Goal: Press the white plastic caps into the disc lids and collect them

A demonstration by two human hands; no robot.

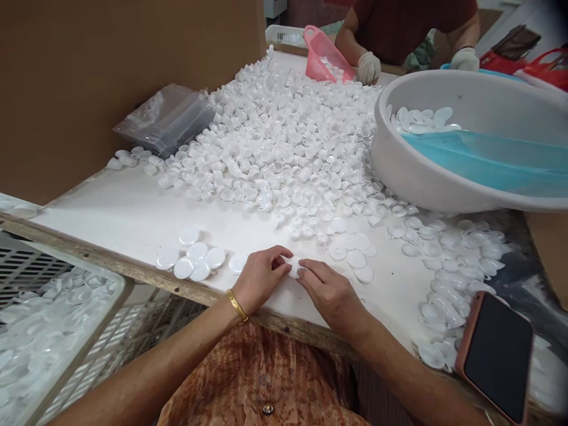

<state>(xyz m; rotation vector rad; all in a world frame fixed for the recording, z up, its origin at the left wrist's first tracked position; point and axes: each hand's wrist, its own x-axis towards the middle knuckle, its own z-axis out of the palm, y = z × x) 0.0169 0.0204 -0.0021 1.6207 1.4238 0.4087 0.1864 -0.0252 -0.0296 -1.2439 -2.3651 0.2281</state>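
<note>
Between my two hands, just above the table's front edge, is a small round white plastic piece. My left hand, with a gold bracelet at the wrist, pinches its left side. Fingers of my right hand grip it from the right. Flat white discs lie in a loose group left of my hands, one of them close beside the left hand. More flat discs lie just beyond my right hand. A large heap of small white plastic caps spreads over the table behind.
A grey tub with discs and a blue sheet stands at right. A phone leans at the lower right. Plastic-wrapped packs sit by a cardboard box. A crate is lower left. Across, a co-worker's gloved hand is near a pink scoop.
</note>
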